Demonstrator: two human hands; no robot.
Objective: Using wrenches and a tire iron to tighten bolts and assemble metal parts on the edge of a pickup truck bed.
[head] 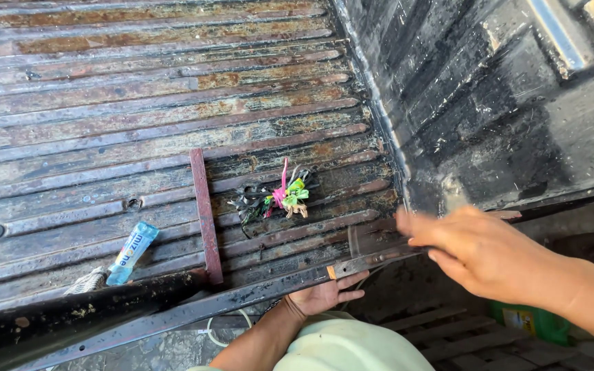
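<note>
Setting: a rusty, ribbed metal truck bed (146,103) seen from above, with a scuffed black side wall (475,103) rising on the right.
Left hand: the left hand (324,295) is under the near edge of the bed, palm up, fingers loosely spread and pressed against the underside of a long dark metal bar (242,299); it clasps nothing.
Right hand: the right hand (479,251) is blurred, fingers extended and held together, resting on the right end of the same bar near the corner where bed and wall meet; whether it grips the bar cannot be told.
Metal bar: it lies along the rear edge of the bed, slanting down to the left, with an orange mark just above the left hand.
Upright strip: a narrow rusty flat strip (206,216) lies across the ribs, its lower end touching the bar.
Ribbon bundle: a small tangle of pink, green and dark ribbons (280,198) lies on the bed, just right of the strip.
Bottle: a crushed clear plastic bottle (131,253) with a blue label lies left of the strip.
Below: wooden slats (462,336) and a green container (527,319) sit on the ground.
</note>
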